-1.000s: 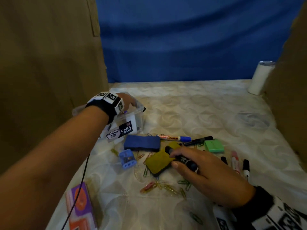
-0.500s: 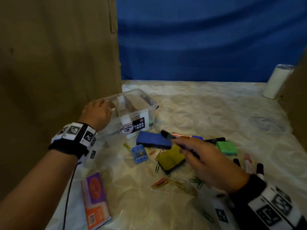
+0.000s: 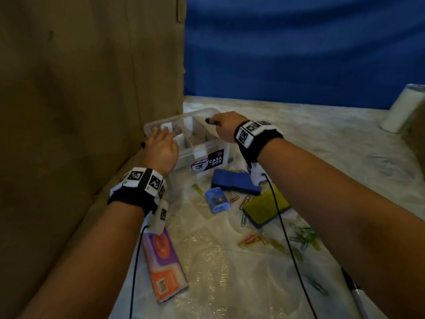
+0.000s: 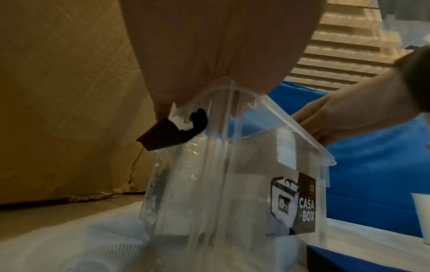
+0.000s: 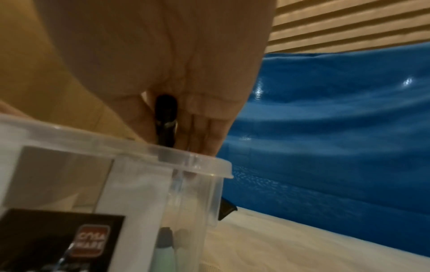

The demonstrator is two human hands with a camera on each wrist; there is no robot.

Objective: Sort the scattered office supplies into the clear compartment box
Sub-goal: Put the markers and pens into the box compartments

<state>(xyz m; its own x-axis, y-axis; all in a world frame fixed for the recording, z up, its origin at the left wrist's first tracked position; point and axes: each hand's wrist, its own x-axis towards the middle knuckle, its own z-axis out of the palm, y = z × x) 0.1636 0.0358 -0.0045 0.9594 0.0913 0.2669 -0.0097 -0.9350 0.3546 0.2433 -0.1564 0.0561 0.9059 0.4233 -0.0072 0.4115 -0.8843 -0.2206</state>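
We see both forearms bare from elbow to wrist, without sleeves. The left hand and right hand each follow a black wristband topped by white square blocks printed with black-and-white fiducial patterns. A small white housing bearing one more such marker hangs beneath each band. A thin black cable trails from each housing along the forearm.
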